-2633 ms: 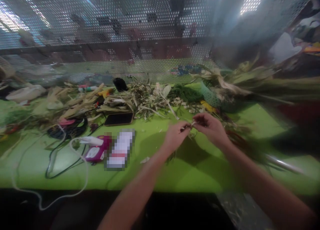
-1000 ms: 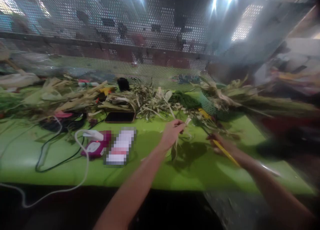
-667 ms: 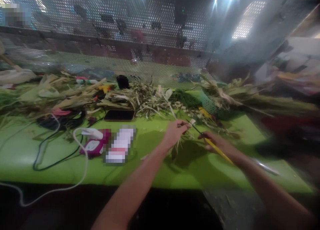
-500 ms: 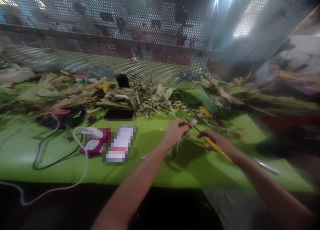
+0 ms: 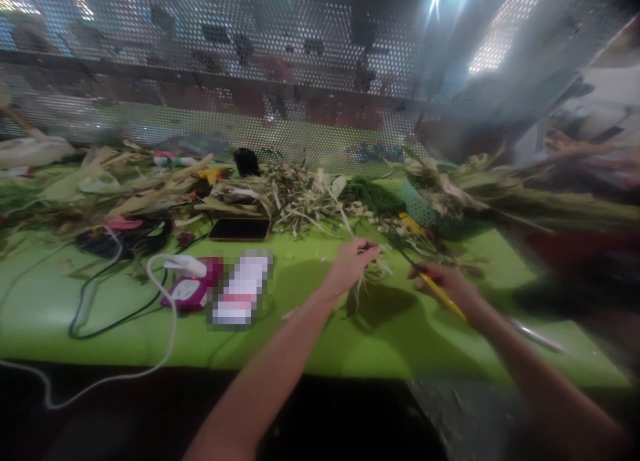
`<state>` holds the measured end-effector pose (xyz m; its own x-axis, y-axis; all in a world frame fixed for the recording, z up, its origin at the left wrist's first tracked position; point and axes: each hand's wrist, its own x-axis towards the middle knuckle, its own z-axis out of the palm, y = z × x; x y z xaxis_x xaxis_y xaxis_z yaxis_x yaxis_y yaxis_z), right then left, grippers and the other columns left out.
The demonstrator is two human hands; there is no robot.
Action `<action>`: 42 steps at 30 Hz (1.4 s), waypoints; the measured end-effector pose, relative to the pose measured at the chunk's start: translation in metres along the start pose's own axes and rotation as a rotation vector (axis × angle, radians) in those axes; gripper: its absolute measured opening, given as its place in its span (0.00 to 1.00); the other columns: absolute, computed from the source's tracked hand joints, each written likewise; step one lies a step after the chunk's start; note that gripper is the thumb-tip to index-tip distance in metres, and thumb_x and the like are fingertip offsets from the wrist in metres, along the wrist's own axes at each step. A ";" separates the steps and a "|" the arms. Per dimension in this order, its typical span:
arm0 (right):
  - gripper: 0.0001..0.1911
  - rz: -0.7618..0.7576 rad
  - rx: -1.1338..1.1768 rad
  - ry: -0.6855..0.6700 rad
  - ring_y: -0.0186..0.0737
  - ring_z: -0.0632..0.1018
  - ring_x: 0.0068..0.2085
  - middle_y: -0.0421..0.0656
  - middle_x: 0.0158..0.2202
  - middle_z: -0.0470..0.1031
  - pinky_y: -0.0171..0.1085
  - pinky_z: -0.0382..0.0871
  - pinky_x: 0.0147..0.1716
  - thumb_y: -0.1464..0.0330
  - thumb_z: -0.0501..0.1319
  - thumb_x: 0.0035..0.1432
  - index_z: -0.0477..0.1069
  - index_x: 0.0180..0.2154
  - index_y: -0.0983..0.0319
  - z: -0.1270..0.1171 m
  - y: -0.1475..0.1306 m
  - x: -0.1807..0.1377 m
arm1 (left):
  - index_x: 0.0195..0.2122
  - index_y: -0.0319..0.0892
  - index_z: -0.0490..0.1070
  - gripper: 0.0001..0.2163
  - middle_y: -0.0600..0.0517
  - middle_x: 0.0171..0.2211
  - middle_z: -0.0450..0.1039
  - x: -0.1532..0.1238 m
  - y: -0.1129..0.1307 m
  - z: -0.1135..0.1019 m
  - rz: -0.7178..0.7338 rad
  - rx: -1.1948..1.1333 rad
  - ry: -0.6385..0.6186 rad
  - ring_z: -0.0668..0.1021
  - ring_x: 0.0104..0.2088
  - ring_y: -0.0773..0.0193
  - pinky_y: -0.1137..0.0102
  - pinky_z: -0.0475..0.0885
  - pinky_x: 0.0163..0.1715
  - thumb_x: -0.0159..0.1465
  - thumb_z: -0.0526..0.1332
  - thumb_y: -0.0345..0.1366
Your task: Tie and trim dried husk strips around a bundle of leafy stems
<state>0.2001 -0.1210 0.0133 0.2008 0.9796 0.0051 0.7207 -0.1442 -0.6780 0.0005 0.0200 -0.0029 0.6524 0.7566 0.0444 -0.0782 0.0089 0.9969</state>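
My left hand is closed, its fingers pinching a small bunch of pale, dried plant strips above the green tabletop. Thin strands dangle below the fingers, and one long pale strip sticks out behind the hand. To the right, my right hand grips a slim tool with a yellow handle. The tool's thin dark shaft points up and left, apart from the bunch. I cannot make out its exact kind or the shape of its tip.
A heap of dried leaves and cuttings runs along the back. On the left lie a dark phone, a blurred-out bright screen, a magenta box with a white plug and loose cables. A silvery stick lies at right.
My right hand has moved right, drawing the yellow-handled tool away from the bunch. My left hand stays nearly in place, still pinching the strips.
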 end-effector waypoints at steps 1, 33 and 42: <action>0.16 0.004 -0.008 0.026 0.42 0.76 0.32 0.42 0.32 0.78 0.37 0.68 0.31 0.54 0.63 0.54 0.75 0.36 0.59 -0.003 0.003 -0.001 | 0.38 0.40 0.75 0.12 0.47 0.35 0.76 -0.001 0.002 0.000 0.002 0.008 -0.003 0.74 0.34 0.64 0.66 0.69 0.39 0.60 0.62 0.43; 0.28 0.097 0.714 0.141 0.33 0.73 0.26 0.38 0.28 0.76 0.31 0.63 0.23 0.63 0.76 0.38 0.71 0.42 0.61 0.032 -0.020 0.041 | 0.46 0.40 0.68 0.16 0.48 0.36 0.76 -0.001 0.005 -0.003 0.108 0.166 0.000 0.77 0.37 0.61 0.65 0.71 0.42 0.59 0.66 0.39; 0.26 0.009 0.846 0.487 0.35 0.74 0.29 0.36 0.30 0.70 0.34 0.71 0.25 0.61 0.74 0.39 0.67 0.40 0.56 0.028 -0.036 0.047 | 0.32 0.43 0.72 0.06 0.47 0.33 0.73 -0.028 0.023 -0.003 0.603 0.517 0.354 0.73 0.38 0.59 0.64 0.66 0.45 0.61 0.61 0.40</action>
<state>0.1646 -0.0658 0.0172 0.5933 0.7865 0.1714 0.0417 0.1826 -0.9823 -0.0222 0.0009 0.0182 0.3307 0.6960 0.6373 0.0733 -0.6922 0.7179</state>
